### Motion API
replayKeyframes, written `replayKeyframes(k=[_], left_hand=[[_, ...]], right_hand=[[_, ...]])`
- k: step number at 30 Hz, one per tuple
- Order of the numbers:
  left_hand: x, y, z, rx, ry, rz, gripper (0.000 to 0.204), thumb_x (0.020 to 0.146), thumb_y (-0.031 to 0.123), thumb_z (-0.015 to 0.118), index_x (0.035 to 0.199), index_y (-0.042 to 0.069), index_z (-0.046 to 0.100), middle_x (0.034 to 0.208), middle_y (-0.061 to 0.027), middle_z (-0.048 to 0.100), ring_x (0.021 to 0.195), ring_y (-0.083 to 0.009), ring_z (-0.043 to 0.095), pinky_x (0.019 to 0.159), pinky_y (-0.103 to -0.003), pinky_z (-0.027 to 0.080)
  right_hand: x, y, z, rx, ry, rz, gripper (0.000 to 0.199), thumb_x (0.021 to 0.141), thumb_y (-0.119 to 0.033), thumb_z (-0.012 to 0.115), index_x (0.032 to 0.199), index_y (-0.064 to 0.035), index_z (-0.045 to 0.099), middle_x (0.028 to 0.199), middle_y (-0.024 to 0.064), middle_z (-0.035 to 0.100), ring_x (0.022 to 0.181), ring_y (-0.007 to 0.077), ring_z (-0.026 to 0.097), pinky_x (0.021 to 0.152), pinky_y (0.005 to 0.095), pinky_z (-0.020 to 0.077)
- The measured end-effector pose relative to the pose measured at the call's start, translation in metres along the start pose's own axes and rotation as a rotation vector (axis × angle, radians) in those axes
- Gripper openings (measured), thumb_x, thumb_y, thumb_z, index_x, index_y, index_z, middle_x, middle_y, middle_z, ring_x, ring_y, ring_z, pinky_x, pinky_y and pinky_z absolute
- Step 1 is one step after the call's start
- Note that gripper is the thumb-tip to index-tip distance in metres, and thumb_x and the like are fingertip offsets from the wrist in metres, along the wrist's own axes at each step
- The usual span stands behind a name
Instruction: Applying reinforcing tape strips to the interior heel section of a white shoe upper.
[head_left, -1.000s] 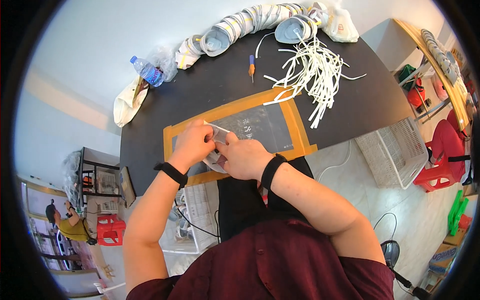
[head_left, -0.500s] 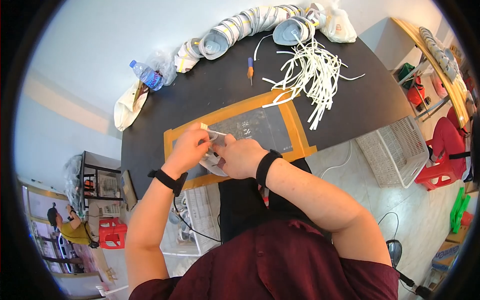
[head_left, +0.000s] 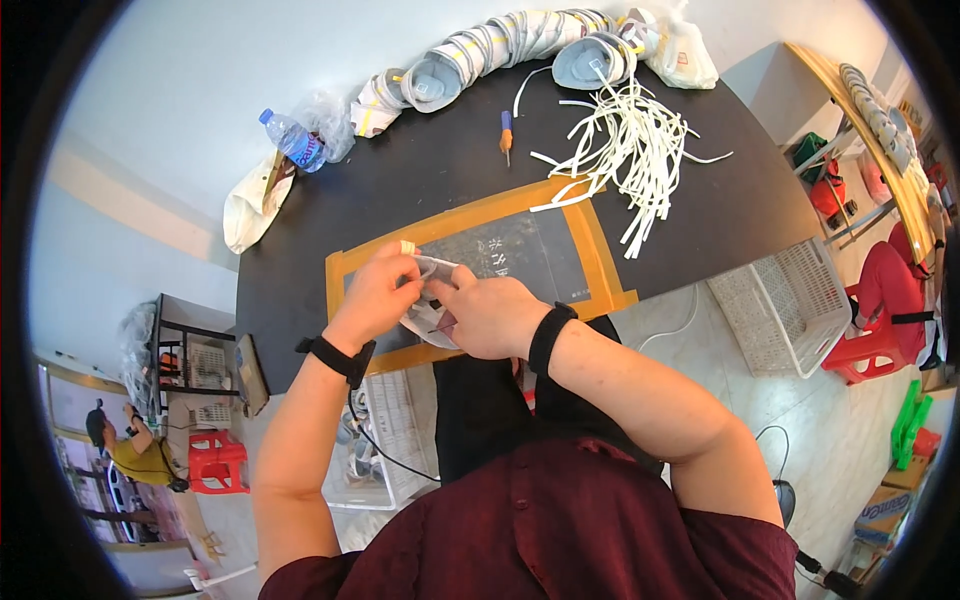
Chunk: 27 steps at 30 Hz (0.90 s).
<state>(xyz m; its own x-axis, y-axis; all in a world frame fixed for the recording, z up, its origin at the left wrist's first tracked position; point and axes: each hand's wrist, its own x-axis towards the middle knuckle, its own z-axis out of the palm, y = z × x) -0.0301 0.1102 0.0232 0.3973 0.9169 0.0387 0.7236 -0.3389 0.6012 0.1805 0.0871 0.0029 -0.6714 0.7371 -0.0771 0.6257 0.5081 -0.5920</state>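
My left hand [head_left: 375, 293] is closed, its fingertips pinching the rim of a small grey-and-white cup-shaped fabric piece [head_left: 424, 322]. My right hand [head_left: 492, 315] grips the opposite side of the same piece, thumb and fingers bent in at its opening. Fingers cover much of the piece, so its inside shows only in part. A yellow band [head_left: 407, 247] shows by my left fingertips. Both hands are over the near part of a dark board [head_left: 530, 250] edged with tan tape [head_left: 598, 255].
Nested fabric pieces [head_left: 480, 48] curve along the table's far edge. White strips [head_left: 640, 160] lie in a pile at right; a blue-and-orange-handled tool [head_left: 506, 135] lies left of them. A water bottle [head_left: 292, 140] lies far left. Plastic crates [head_left: 770, 305] stand on the floor.
The view has shifted slightly. Both hands keep their hold on the fabric piece with small finger movements; the straight white edge between them now looks more tilted and curved.
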Motion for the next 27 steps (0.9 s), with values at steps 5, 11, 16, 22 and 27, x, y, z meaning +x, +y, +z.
replayKeyframes(k=[5,11,16,22,27], left_hand=[[-0.001,0.002,0.004,-0.008,0.038,0.012,0.009,0.079,0.007,0.064,0.077,0.000,0.059,0.106,-0.0142,0.061,0.095,-0.0320,0.061,0.077,-0.036,0.048],[-0.002,0.000,0.003,-0.013,0.051,0.023,0.009,0.078,0.007,0.063,0.077,0.000,0.058,0.105,-0.0144,0.061,0.093,-0.0319,0.061,0.076,-0.036,0.048],[-0.002,0.002,0.004,0.011,0.075,0.052,0.010,0.080,0.008,0.064,0.078,0.000,0.058,0.102,-0.0135,0.060,0.091,-0.0311,0.061,0.075,-0.036,0.048],[-0.003,0.005,0.007,0.011,0.091,0.040,0.009,0.080,0.008,0.064,0.078,0.001,0.058,0.100,-0.0130,0.061,0.090,-0.0309,0.061,0.074,-0.036,0.047],[-0.005,0.005,0.007,-0.001,0.102,0.015,0.007,0.080,0.007,0.063,0.078,0.001,0.058,0.100,-0.0130,0.061,0.090,-0.0310,0.061,0.074,-0.036,0.047]], right_hand=[[0.003,-0.003,-0.004,-0.064,-0.029,0.010,0.057,0.090,-0.029,0.055,0.145,-0.0190,0.044,0.121,0.0204,0.052,0.095,0.0371,0.067,0.084,0.0450,0.0532],[0.000,0.001,-0.004,0.014,0.026,-0.013,0.052,0.087,-0.025,0.058,0.137,-0.0142,0.050,0.121,0.0198,0.053,0.093,0.0371,0.067,0.084,0.0446,0.0531],[-0.003,0.003,0.001,0.040,0.048,0.004,0.038,0.088,-0.028,0.059,0.119,-0.0056,0.056,0.121,0.0209,0.054,0.097,0.0377,0.066,0.086,0.0449,0.0522],[0.005,0.006,-0.007,-0.010,-0.032,0.025,0.051,0.086,-0.029,0.057,0.134,-0.0125,0.053,0.122,0.0193,0.053,0.100,0.0362,0.065,0.087,0.0428,0.0520],[0.008,0.005,-0.014,0.082,-0.127,0.037,0.053,0.085,-0.030,0.057,0.137,-0.0232,0.052,0.124,0.0189,0.051,0.108,0.0360,0.061,0.094,0.0423,0.0480]])
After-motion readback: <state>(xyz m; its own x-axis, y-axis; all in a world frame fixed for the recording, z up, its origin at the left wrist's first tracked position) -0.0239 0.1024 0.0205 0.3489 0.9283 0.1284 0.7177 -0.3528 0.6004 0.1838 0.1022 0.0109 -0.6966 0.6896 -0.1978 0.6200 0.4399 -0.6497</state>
